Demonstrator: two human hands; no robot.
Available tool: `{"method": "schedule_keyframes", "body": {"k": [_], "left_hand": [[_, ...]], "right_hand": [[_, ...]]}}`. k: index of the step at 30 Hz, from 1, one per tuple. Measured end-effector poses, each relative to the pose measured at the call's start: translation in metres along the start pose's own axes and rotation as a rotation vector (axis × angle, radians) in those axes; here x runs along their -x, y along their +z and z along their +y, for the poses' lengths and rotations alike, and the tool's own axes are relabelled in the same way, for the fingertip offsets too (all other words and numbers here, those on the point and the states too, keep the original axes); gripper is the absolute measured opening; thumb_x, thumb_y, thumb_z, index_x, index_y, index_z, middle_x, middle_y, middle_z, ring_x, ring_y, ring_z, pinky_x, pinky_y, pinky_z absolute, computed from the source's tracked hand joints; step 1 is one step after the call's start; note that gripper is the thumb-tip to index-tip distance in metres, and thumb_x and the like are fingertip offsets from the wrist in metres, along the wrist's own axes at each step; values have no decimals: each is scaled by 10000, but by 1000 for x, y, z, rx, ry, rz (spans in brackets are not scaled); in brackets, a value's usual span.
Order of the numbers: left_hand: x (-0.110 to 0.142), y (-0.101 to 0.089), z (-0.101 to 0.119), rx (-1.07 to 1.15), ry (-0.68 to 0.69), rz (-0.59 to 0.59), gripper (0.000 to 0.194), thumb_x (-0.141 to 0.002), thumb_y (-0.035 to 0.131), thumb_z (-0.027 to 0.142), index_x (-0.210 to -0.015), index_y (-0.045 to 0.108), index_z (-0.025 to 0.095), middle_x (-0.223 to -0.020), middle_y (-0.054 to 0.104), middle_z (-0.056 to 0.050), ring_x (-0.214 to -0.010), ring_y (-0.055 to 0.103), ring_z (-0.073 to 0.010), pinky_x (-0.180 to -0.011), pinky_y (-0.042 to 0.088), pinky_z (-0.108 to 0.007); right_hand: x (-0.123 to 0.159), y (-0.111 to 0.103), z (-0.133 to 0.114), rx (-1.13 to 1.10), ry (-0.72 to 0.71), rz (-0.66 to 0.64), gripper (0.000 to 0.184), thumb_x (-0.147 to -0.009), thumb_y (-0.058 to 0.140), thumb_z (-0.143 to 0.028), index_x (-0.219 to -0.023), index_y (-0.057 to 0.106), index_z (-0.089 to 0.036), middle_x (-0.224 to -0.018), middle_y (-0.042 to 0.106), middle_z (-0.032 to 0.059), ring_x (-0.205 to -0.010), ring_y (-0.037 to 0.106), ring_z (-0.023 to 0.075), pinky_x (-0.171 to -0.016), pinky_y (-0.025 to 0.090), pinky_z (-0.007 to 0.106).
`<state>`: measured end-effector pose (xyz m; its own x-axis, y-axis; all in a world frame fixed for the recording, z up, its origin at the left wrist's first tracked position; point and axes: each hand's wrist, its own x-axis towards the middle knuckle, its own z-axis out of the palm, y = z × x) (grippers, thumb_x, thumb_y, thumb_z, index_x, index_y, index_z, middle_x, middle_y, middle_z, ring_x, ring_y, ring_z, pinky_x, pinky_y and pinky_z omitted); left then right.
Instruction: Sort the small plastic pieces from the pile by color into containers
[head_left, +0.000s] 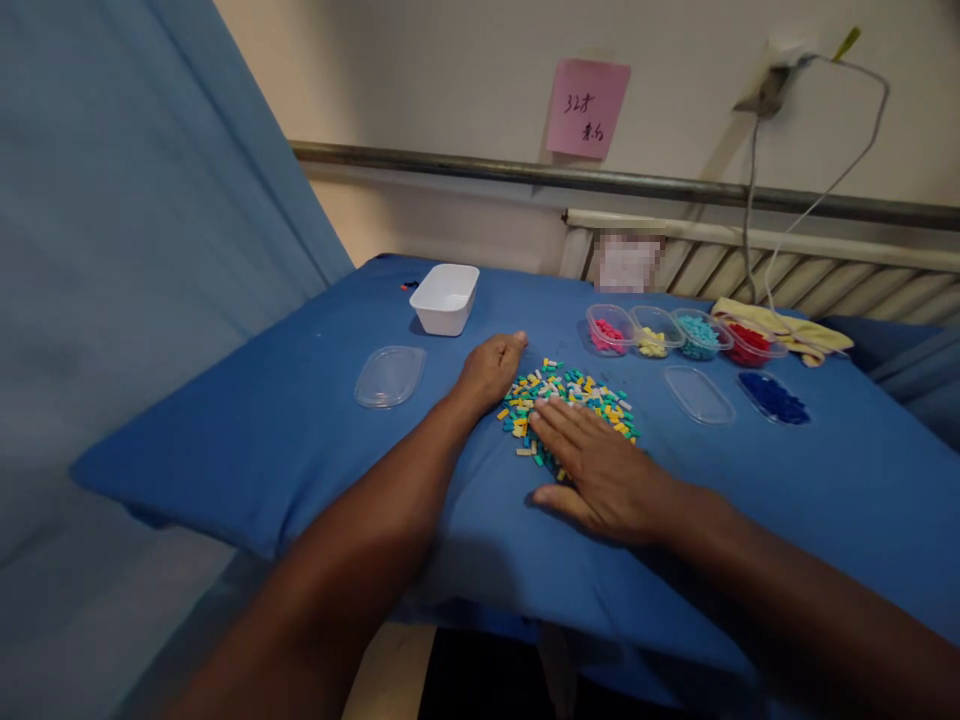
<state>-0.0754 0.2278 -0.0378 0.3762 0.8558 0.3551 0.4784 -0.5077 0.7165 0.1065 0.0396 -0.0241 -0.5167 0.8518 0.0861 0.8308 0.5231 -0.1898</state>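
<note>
A loose heap of small oblong pieces point(604, 395), in green, teal, yellow and white, is spread at the middle of the bench point(262, 420), which is covered in smooth blue cloth. The near side of the heap is pressed by the right hand point(600, 460), laid palm down, its fingers held straight and close together, the thumb spread apart. The left side of the heap is bordered by the left hand point(491, 370), set on edge; whether anything is pinched by its fingers cannot be told. To the right, four clear plastic tubs point(591, 328) are lined up, filled with pink, pale yellow, light blue and red pieces in turn. In front of them are placed a clear lid point(699, 394) and dark blue pieces point(776, 398) on a shallow clear holder. A second flat lid point(390, 377) and a glossy white box point(442, 310) with rounded corners are set to the left.
</note>
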Motion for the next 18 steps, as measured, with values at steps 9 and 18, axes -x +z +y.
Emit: {"method": "schedule_keyframes", "body": {"k": [9,18], "left_hand": [[-2,-1,-2,4,19,15,609,-1109,361,622,-938,749,186,-1024,799,-115,-1027,742,-273,-1008,567,-405],[-6,0,-5,-8,12,21,568,-1095,410,621,-918,737,192,-927,763,-101,-945,715,-266,-903,554,-378]], "right_hand": [[26,-3,-23,-44,-47,-40,899,-1101,476,-713,-1754,351,-108,-1821,275,197,-1719,204,348,-1398,191,585],[90,-35,50,-56,294,268,454,-1122,508,-411,-1441,731,-178,-1348,789,188,-1213,770,345,-1048,621,526]]}}
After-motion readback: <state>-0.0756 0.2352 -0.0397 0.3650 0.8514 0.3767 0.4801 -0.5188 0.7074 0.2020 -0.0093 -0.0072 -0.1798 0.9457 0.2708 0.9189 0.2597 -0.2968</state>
